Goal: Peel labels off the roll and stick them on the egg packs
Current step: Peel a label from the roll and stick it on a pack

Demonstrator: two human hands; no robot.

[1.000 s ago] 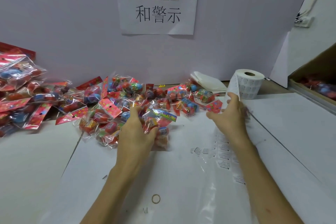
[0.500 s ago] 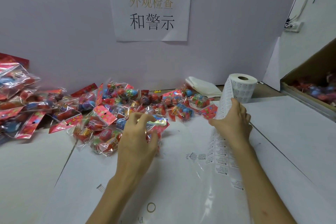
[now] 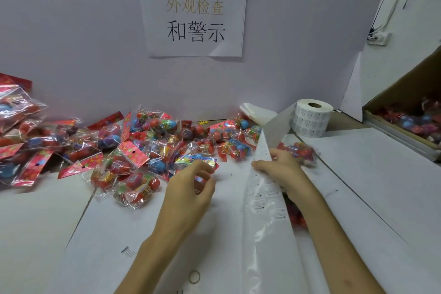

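Head camera looked down on the white counter (image 3: 358,174). I saw the right hand (image 3: 282,169) pinching the label strip (image 3: 265,198), thumb in front and fingers behind. The strip ran up to the roll (image 3: 312,118), which stood upright at the back right. The left hand (image 3: 191,191) curled its fingers over one egg pack (image 3: 195,161) at the near edge of the pile of egg packs (image 3: 133,150). I could not tell if it gripped it. A loose pack (image 3: 301,150) lay just right of the right hand.

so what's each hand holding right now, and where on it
Right hand pinches the label strip at its edge, partway from the roll. Left hand curls over a pack; grip cannot be told.
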